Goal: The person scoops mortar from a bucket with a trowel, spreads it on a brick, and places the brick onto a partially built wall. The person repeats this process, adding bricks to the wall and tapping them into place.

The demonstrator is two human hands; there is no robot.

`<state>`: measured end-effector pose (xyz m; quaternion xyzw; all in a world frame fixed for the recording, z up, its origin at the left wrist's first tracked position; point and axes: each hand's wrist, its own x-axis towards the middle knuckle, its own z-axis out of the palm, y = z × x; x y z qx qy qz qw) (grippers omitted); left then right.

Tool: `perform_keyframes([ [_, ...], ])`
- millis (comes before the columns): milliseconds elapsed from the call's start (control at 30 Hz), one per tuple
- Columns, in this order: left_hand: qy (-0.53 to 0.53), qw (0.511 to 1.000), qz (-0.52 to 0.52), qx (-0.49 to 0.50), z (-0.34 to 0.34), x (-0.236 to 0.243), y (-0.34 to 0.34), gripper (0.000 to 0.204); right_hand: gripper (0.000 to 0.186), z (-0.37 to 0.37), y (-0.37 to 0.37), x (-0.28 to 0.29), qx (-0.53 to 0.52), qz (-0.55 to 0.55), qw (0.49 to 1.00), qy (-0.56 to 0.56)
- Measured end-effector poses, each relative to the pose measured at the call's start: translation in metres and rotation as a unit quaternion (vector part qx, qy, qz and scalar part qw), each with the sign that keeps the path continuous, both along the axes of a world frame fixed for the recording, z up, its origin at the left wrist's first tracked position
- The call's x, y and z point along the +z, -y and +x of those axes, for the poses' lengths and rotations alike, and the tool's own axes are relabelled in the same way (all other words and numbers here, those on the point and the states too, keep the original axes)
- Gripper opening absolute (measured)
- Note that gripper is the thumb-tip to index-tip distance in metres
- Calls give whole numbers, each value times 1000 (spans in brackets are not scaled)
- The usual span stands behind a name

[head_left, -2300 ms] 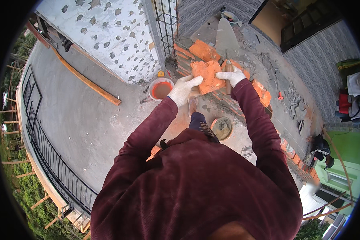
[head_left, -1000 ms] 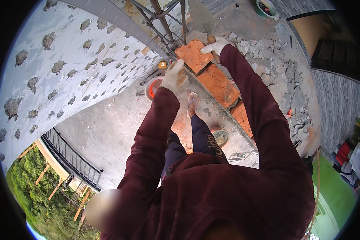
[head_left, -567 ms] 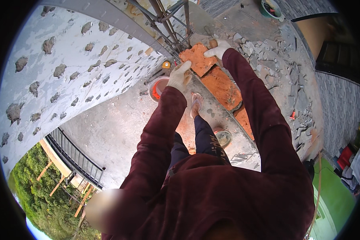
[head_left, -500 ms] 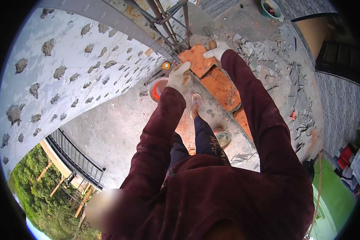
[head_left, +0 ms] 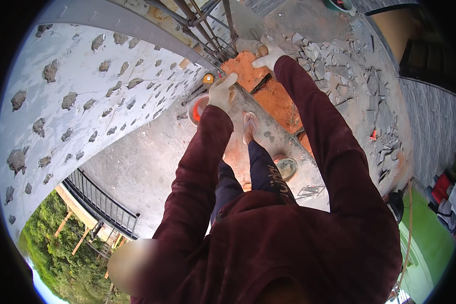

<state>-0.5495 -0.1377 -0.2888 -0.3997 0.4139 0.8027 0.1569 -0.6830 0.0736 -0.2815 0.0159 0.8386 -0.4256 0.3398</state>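
Note:
A row of rough orange-red blocks (head_left: pixel 278 104) runs diagonally along a narrow ledge in front of me. My right hand (head_left: pixel 269 57), in a pale glove, is at the far block (head_left: pixel 245 68). A brown rounded end (head_left: pixel 262 50), like a wooden handle, sticks out beside its thumb; the rest is hidden. My left hand (head_left: pixel 221 92), also gloved, is just left of that block, thumb stretched out and fingers partly curled, with nothing visible between them. Whether it touches the block I cannot tell. A dark wedge-shaped gap (head_left: pixel 261 83) separates the far block from the nearer one.
Metal scaffold poles (head_left: pixel 202 23) rise beyond the blocks. Broken tile rubble (head_left: pixel 334 66) covers the floor at right. An orange-red bucket (head_left: pixel 199 107) and a yellow tool (head_left: pixel 208 78) are by the spotted white wall (head_left: pixel 86 76). A round container (head_left: pixel 286 168) stands near my feet.
The view has shifted slightly. Both hands remain around the far block, and the dark gap beside it looks wider. The brown rounded end now shows further left of the right hand.

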Motion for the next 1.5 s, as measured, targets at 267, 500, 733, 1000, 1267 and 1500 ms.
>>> perform_keyframes([
  [267, -25, 996, -44, -66, 1, -4, 10, 34, 78, 3, 6, 4, 3, -9, 1000, -16],
  [500, -18, 995, -61, -82, -7, 4, 6, 35, 70, 7, -1, 7, 8, 46, 995, -84],
  [733, -75, 980, -155, -102, 0, 9, -3, 48, 55, 139, -25, 104, -125, 109, 958, -234],
  [1000, -86, 982, -148, -85, 0, 6, -5, 50, 37, 227, 36, 112, -169, 67, 956, -229],
  [1267, -95, 979, -153, -94, -5, -1, -2, 50, 37, 213, 64, 103, -148, 116, 959, -211],
  [1500, -51, 991, -75, -100, -4, -4, 5, 46, 39, 200, 75, 88, -105, 179, 956, -205],
])
